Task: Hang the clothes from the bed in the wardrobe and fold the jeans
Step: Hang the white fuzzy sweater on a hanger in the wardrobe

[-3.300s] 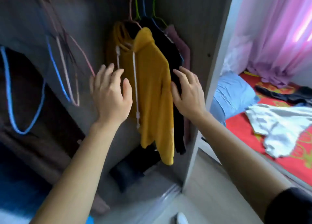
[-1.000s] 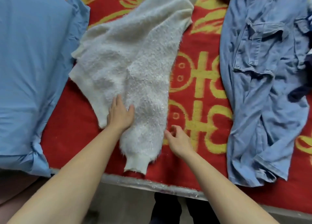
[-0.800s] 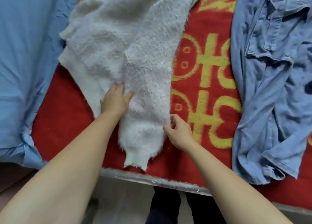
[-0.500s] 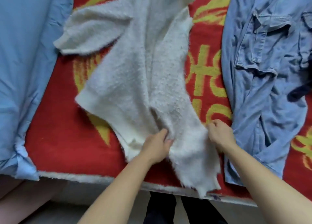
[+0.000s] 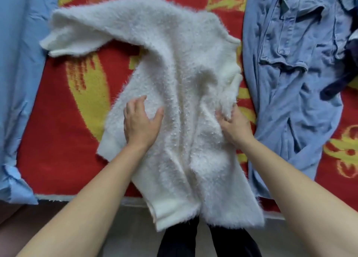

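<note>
A fluffy white sweater (image 5: 174,66) lies spread on the red and yellow bed cover (image 5: 64,109), its lower part hanging over the bed's front edge. My left hand (image 5: 141,121) rests flat on the sweater's left side, fingers spread. At the sweater's right edge my right hand (image 5: 234,125) grips a bunched fold of the fluffy fabric, which hides its fingertips. A light blue denim garment (image 5: 294,86) lies on the bed to the right of the sweater.
A light blue pillow (image 5: 19,82) fills the left side of the bed. A dark garment (image 5: 346,70) lies at the far right over the denim. My dark trouser legs (image 5: 193,241) stand against the bed's front edge.
I turned from the wardrobe to the bed. The white sweater has been pulled toward me and spread wider. My left hand went from gripping it to lying flat on it.
</note>
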Available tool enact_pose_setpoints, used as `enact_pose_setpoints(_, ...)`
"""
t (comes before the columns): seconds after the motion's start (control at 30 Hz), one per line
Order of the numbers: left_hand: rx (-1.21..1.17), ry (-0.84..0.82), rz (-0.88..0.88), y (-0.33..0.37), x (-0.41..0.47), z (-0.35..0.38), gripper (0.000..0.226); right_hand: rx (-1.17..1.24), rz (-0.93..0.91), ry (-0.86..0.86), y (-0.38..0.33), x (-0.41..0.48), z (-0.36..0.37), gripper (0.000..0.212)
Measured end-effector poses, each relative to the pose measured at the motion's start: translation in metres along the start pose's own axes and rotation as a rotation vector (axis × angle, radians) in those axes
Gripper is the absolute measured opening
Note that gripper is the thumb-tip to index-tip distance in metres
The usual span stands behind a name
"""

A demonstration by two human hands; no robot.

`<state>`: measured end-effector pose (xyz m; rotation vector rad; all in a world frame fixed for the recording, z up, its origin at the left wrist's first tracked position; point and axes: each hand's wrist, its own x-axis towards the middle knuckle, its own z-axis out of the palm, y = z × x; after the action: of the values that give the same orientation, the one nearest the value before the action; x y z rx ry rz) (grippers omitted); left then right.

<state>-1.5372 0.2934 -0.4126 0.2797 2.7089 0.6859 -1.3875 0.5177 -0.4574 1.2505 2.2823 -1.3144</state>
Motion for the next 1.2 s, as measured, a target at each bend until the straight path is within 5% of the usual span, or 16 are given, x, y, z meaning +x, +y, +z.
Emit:
enact_pose_setpoints(0.13, 0.094, -0.206, -0.081, 0.015, 0.038, 0.015, 0.095, -0.117, -0.001, -0.024, 0.026, -0.027, -0.018, 0.031)
enact_pose_setpoints(0.23, 0.4, -0.263, 0.047, 0.016, 0.007, 0.037, 0.072, -0.101, -0.011, -0.275, 0.033, -0.05, -0.028, 0.005)
enact_pose_setpoints(0.37, 0.491, -0.274, 0.13, 0.009, -0.051, 0.047, 0.038, -0.051, 0.107, -0.59, 0.041, -0.068, -0.031, 0.019)
enact_pose_setpoints(0.47, 0.425, -0.433, 0.049, 0.001, -0.07, 0.04, 0.037, -0.02, 0.145, -0.477, 0.053, -0.09, -0.018, 0.068)
enact_pose_setpoints(0.53, 0.346, -0.507, -0.071, 0.003, -0.07, 0.032, 0.041, -0.152, 0.112, -0.313, 0.057, -0.112, -0.006, 0.072)
enact_pose_setpoints(0.63, 0.248, -0.261, -0.152, 0.021, -0.071, 0.022, 0.031, -0.399, -0.185, -0.19, 0.06, -0.144, 0.003, 0.073)
enact_pose_setpoints(0.73, 0.029, 0.0, -0.014, 0.054, -0.084, 0.017, 0.026, -0.52, -0.331, -0.264, 0.056, -0.156, 0.004, 0.091)
enact_pose_setpoints(0.83, -0.222, -0.322, 0.003, 0.086, -0.094, 0.027, 0.046, -0.616, -0.405, -0.336, 0.052, -0.154, -0.003, 0.092)
enact_pose_setpoints(0.9, -0.173, -0.505, -0.011, 0.094, -0.098, 0.037, 0.047, -0.574, -0.443, -0.399, 0.055, -0.15, -0.011, 0.085)
enact_pose_setpoints(1.03, 0.015, -0.521, -0.044, 0.084, -0.094, 0.05, 0.017, -0.402, -0.229, -0.532, 0.071, -0.141, -0.032, 0.065)
enact_pose_setpoints(1.2, -0.271, -0.535, -0.065, 0.094, -0.108, 0.02, 0.039, -0.29, -0.003, -0.428, 0.074, -0.135, -0.061, 0.077)
